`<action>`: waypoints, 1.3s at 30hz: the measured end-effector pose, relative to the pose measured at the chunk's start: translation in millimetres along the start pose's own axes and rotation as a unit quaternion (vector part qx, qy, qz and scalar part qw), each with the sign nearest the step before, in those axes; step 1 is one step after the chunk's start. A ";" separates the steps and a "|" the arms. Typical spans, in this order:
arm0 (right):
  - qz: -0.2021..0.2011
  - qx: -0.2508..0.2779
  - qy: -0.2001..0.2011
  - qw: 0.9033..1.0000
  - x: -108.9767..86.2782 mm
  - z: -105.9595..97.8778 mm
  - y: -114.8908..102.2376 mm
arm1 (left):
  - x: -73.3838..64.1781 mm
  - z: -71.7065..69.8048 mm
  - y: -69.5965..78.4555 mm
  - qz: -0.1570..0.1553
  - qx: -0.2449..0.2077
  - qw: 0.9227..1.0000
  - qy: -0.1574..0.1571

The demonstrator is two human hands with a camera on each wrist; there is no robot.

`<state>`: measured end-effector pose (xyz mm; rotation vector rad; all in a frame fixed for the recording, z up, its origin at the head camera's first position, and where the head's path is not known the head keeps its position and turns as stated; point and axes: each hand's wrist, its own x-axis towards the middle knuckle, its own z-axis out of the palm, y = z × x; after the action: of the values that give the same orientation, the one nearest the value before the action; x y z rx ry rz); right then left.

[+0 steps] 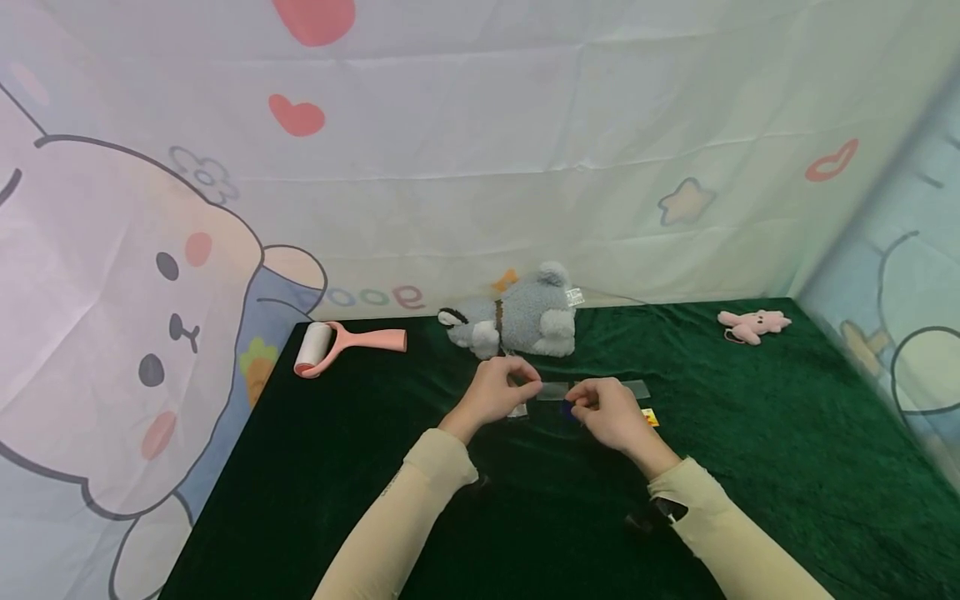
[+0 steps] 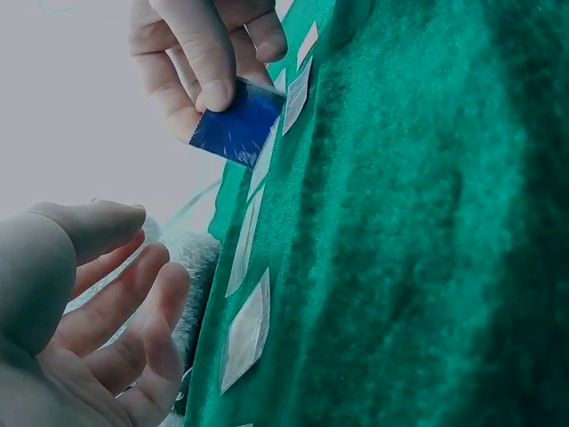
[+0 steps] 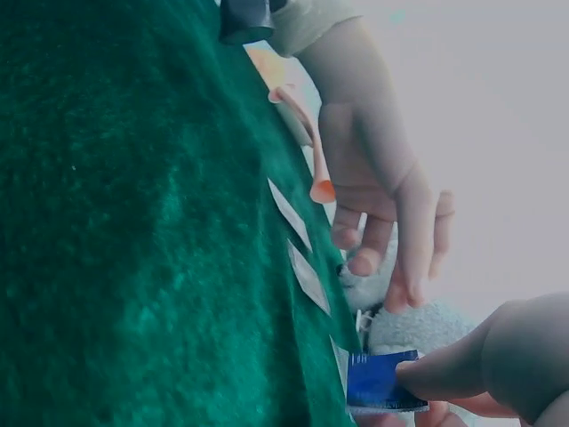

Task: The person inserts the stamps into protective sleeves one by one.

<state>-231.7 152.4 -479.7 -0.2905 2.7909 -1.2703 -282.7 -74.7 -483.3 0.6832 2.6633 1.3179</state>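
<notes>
Head view — blue square [image 2: 236, 126] mostly hidden by right fingers [image 1: 588, 389].

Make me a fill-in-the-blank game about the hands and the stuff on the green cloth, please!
1. The right hand pinches a small flat piece whose main colour is ____.
2. The left hand is holding ____.
3. In the head view, the lint roller lies to the ____ of the gray plush toy.
4. The small plush toy at the far right is coloured ____.

Missing words: blue; nothing; left; pink.
</notes>
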 end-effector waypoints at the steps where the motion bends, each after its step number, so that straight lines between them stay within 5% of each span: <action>1: 0.003 0.000 0.002 1.000 0.4 -1.3 0.7 | 0.3 0.3 0.0 0.001 0.000 1.000 0.000; 10: 0.023 0.015 0.012 1.000 0.7 -9.5 5.7 | 2.3 2.8 0.5 0.004 0.003 1.000 -0.004; 24: -0.014 0.053 0.018 0.998 2.7 -21.4 13.8 | 13.1 6.6 1.6 0.018 0.035 0.999 -0.014; 39: -0.010 0.098 0.017 0.995 5.2 -21.6 18.8 | 28.3 21.3 2.8 -0.022 0.093 0.995 -0.037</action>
<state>-242.4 179.5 -479.5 -0.2877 2.6699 -1.5526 -301.2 -45.5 -491.2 0.6757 2.7475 1.0214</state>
